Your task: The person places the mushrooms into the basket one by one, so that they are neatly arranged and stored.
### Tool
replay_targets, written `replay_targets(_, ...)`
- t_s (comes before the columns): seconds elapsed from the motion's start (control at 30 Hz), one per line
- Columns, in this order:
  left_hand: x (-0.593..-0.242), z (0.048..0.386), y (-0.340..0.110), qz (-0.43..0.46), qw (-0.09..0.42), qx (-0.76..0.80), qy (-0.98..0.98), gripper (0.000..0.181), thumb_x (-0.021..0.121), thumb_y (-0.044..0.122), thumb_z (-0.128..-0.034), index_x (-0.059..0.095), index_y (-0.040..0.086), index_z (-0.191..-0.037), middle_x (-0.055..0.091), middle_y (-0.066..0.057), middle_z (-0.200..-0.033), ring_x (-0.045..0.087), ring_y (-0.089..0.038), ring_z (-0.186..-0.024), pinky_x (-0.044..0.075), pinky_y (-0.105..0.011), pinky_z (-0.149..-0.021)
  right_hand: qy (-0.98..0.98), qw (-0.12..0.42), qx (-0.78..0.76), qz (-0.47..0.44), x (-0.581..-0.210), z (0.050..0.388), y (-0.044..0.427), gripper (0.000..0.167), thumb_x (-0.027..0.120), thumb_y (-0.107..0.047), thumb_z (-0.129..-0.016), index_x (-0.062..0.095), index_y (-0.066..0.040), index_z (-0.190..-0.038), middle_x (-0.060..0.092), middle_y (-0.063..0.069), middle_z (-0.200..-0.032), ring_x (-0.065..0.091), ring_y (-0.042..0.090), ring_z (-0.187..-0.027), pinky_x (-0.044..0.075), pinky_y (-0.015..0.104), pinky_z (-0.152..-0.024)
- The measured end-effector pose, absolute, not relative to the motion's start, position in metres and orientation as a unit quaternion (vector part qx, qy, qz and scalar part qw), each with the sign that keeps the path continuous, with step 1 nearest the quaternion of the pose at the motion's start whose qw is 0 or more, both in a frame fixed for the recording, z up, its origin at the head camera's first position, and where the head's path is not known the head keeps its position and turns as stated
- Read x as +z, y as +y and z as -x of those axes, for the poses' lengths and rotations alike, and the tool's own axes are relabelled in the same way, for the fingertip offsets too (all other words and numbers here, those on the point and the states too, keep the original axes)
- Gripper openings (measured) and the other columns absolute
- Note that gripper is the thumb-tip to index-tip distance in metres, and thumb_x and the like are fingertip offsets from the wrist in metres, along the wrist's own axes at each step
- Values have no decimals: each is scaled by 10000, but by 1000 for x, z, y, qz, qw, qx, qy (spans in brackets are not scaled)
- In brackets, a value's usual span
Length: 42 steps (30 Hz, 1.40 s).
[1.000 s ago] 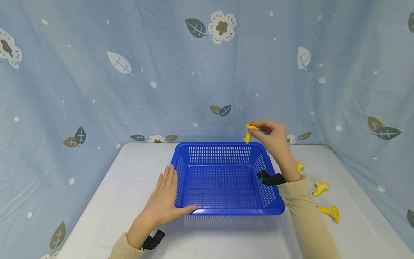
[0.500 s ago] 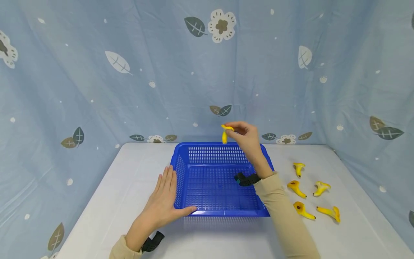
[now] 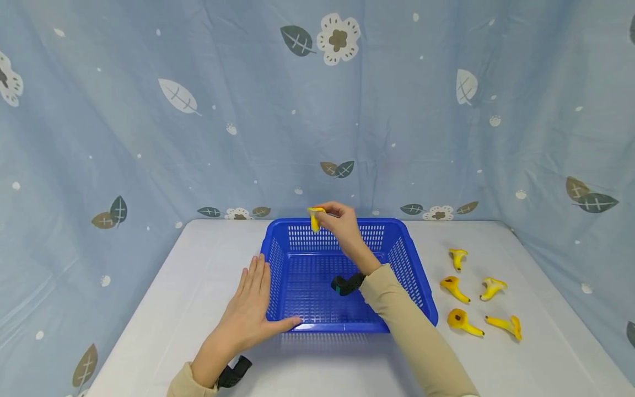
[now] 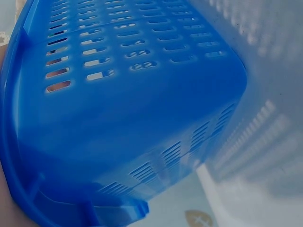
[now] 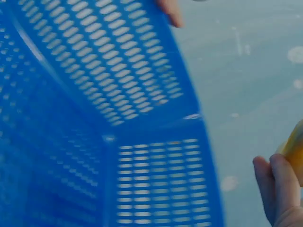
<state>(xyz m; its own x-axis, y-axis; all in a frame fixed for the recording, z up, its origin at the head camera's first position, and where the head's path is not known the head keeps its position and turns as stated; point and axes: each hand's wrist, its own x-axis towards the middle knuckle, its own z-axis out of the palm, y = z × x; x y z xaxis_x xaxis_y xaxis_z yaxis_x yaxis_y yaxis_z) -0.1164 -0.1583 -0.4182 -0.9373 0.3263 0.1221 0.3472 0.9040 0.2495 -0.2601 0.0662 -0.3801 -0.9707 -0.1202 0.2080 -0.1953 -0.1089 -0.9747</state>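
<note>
Over the far part of a blue plastic basket [image 3: 342, 326], my right hand [image 3: 342, 223] pinches a yellow mushroom [image 3: 315, 219] between thumb and fingers, its stem pointing down. In the right wrist view, part of that mushroom [image 5: 294, 153] shows at the right edge beside the fingertips. My left hand [image 3: 245, 314] rests with straight fingers along the basket's left rim, its thumb lying on the near rim corner. The left wrist view is mostly filled by the basket's outer wall [image 4: 142, 109]. No mushroom can be seen on the visible part of the basket floor; my right forearm hides some of it.
Several yellow mushrooms lie on the white table [image 3: 213, 242] to the right of the basket, among them one with a dark cap centre [image 3: 463, 322] and a paler one [image 3: 493, 288]. A blue patterned curtain [image 3: 248, 110] hangs behind and at both sides.
My right hand has carried the mushroom leftward across the basket's far side and lowered it slightly. The mushrooms at the right came into fuller view as the arm passed. My left hand has stayed put.
</note>
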Motion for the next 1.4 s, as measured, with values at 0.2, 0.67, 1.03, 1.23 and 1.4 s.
replay_targets(0.2, -419, 117, -158, 171, 37, -136, -975, 1301, 509, 873, -746, 156, -96, -1539, 15, -241, -1634, -30, -375, -1508, 92, -557, -1196, -681, -7, 723, -115, -400, 260, 55, 161, 651, -40, -929, 697, 57, -1050, 648, 146, -1059, 664, 268, -990, 559, 416, -903)
replay_targets(0.67, -419, 116, -159, 175, 40, -129, -975, 1293, 488, 878, -754, 171, -105, -1533, 30, -251, -1630, -17, -388, -1506, 101, -567, -1192, -793, -57, 584, -166, -431, 255, 41, 115, 769, -146, -877, 770, -74, -966, 709, 30, -996, 667, 177, -881, 572, 380, -839)
replay_targets(1.03, -419, 117, -159, 175, 42, -130, -975, 1284, 479, 876, -760, 179, -105, -1531, 41, -249, -1630, -20, -382, -1507, 103, -566, -1192, -829, -80, 520, -190, -439, 253, 37, 82, 792, -124, -850, 766, -52, -879, 726, 23, -873, 660, 120, -755, 577, 279, -730)
replay_targets(1.23, -421, 117, -158, 175, 44, -128, -975, 1276, 489, 868, -764, 183, -106, -1530, 41, -250, -1630, -17, -381, -1507, 108, -564, -1191, -847, -96, 483, -200, -443, 251, 35, 105, 805, -87, -828, 713, -50, -794, 692, 23, -824, 629, 115, -726, 548, 246, -676)
replay_targets(1.4, -421, 117, -158, 173, 42, -129, -976, 1275, 497, 865, -764, 183, -105, -1530, 40, -251, -1629, -15, -383, -1507, 105, -567, -1191, -859, -114, 455, -207, -448, 252, 35, 136, 808, -87, -823, 684, -49, -781, 669, 16, -817, 599, 117, -718, 535, 239, -659)
